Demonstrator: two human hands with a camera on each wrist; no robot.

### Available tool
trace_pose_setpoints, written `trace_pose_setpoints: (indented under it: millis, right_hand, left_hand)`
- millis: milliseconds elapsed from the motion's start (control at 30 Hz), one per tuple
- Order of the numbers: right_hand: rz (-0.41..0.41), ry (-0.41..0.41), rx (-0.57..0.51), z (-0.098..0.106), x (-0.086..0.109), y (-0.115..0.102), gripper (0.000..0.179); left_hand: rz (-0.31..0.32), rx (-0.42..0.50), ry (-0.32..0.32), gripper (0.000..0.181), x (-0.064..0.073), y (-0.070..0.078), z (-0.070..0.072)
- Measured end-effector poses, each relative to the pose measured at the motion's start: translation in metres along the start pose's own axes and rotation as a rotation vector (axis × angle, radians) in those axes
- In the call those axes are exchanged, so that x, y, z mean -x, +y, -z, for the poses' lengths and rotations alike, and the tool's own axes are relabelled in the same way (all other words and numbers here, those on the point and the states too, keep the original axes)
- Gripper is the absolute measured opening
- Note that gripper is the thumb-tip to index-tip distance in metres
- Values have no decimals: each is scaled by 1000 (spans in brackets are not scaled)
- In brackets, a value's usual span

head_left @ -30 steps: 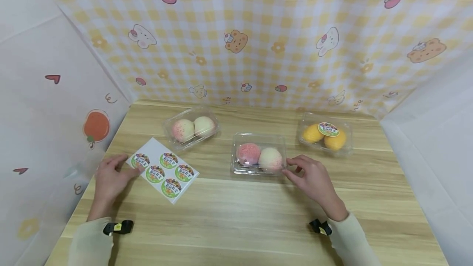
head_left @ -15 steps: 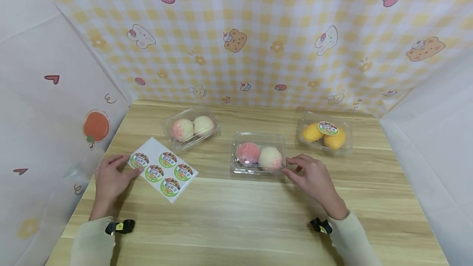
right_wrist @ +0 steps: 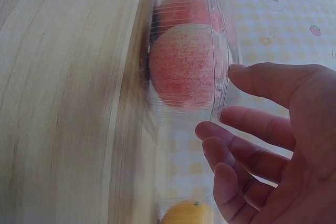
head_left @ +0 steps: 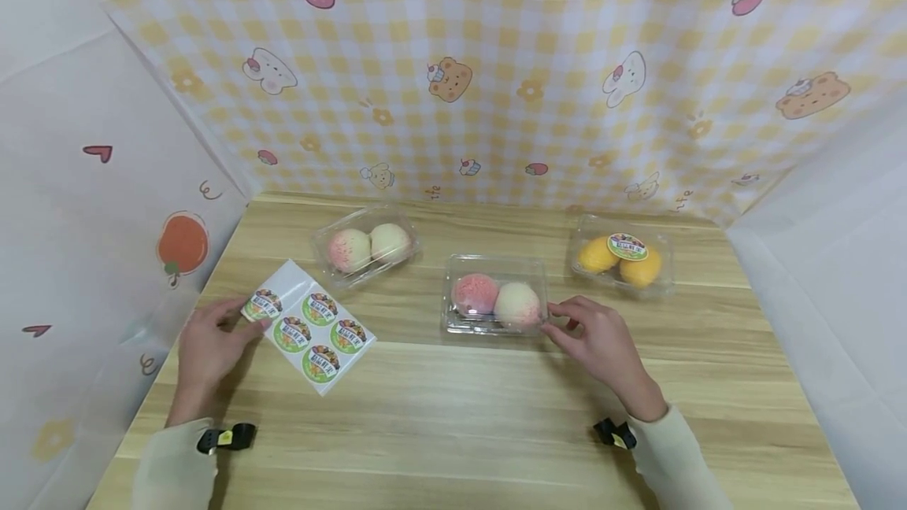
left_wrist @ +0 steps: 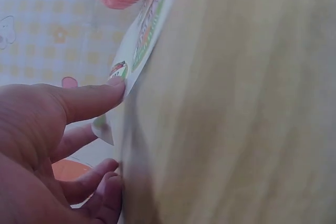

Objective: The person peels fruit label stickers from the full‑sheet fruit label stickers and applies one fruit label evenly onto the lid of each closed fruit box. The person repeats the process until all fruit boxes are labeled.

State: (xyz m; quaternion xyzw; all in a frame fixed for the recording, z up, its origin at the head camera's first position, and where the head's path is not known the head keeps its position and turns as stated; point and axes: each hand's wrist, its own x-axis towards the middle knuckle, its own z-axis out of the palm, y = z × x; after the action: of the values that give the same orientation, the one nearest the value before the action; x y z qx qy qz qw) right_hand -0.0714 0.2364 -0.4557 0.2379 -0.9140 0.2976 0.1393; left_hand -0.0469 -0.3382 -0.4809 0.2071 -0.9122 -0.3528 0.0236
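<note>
In the head view my left hand (head_left: 212, 345) pinches the left corner of a white sheet of round fruit stickers (head_left: 298, 290) between thumb and fingers. The left wrist view shows that corner lifted and curved, the thumb (left_wrist: 100, 98) over one sticker. My right hand (head_left: 591, 337) holds the near right corner of a clear plastic clamshell box (head_left: 460, 329) with thumb and forefinger; the other fingers curl loosely. Inside the box lie two peach-like fruits, one pink (head_left: 475, 294) and one cream with a pink blush (head_left: 517, 304). No sticker shows on its lid.
Behind the sheet stands another clear box (head_left: 340, 278) with two pale fruits. At the back right is a clear box (head_left: 662, 282) of two yellow fruits, with a round sticker (head_left: 627, 246) on its lid. A patterned cloth (head_left: 496, 124) hangs behind the wooden table (head_left: 460, 423).
The sticker sheet has tilted and turned slightly, its near corner shifting left and toward me. The left hand has moved a little. The right hand and its box stay put.
</note>
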Motion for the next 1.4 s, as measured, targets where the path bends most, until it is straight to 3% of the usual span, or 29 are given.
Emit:
trace_pose_setpoints:
  millis: [233,467,600,733,1000,1400]
  right_hand:
    - [19,10,-5,0,0,0,25]
    - [6,-1,-5,0,0,-1,24]
    - [0,-6,-3,0,1,-1,25]
    - [0,-11,1,-1,0,0,25]
    - [-12,-15,13,-1,1,2,26]
    - [1,-5,9,-2,1,2,25]
  left_hand:
    - [58,142,-45,71,2,2,10]
    - [194,490,-121,78,-2,6,17]
    - [201,654,-142,73,0,10,20]
    - [210,751,-160,71,2,16,22]
    - [131,835,-200,54,10,37,28]
    - [-29,817,-260,52,26,72,35]
